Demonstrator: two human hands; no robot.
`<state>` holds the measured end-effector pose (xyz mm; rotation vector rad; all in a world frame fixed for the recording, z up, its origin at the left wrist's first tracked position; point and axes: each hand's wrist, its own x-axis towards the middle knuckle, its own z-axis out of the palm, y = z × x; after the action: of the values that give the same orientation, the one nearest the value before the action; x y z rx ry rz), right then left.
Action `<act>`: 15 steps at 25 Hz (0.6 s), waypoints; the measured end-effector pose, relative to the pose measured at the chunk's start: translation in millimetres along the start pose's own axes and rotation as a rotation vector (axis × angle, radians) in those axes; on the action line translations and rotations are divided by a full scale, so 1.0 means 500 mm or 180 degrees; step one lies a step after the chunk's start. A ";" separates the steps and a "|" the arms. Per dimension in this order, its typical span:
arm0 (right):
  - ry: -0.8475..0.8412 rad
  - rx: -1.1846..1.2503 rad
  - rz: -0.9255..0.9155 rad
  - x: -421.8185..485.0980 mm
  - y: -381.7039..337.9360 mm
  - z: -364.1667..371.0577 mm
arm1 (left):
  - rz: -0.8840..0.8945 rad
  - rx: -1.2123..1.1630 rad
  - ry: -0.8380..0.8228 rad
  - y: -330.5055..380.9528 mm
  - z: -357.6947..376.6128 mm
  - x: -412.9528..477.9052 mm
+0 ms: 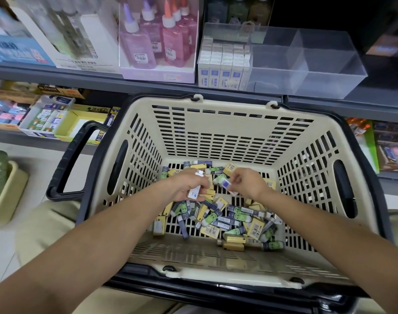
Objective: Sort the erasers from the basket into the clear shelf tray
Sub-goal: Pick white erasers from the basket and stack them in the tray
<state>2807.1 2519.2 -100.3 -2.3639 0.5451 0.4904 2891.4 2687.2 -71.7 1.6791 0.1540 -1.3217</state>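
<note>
A beige basket with black handles sits in front of me, its floor covered with several loose erasers in yellow, green and blue sleeves. Both my hands reach down inside it. My left hand grips white erasers with blue print. My right hand pinches one white and blue eraser. On the shelf above stands the clear tray; its left compartment holds rows of white and blue erasers, while the right compartments hold nothing.
Pink and purple glue bottles in a box stand left of the tray on the grey shelf. Lower shelves at left and right carry stationery boxes. A green and beige bin sits on the floor at left.
</note>
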 end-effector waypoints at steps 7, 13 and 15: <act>-0.0545 0.1768 0.0285 -0.059 -0.063 -0.062 | 0.0298 -0.0597 -0.0254 0.004 0.024 -0.004; -0.0587 0.1460 0.2672 -0.129 0.042 -0.087 | 0.0274 -0.0583 -0.0109 0.009 0.029 0.001; -0.0701 0.1757 0.2790 -0.135 0.046 -0.061 | 0.0290 -0.0515 -0.0128 0.012 0.033 -0.003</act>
<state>2744.8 2500.1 -58.2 -1.4405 1.4054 0.8315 2883.1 2672.7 -65.9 1.5050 0.1548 -1.2408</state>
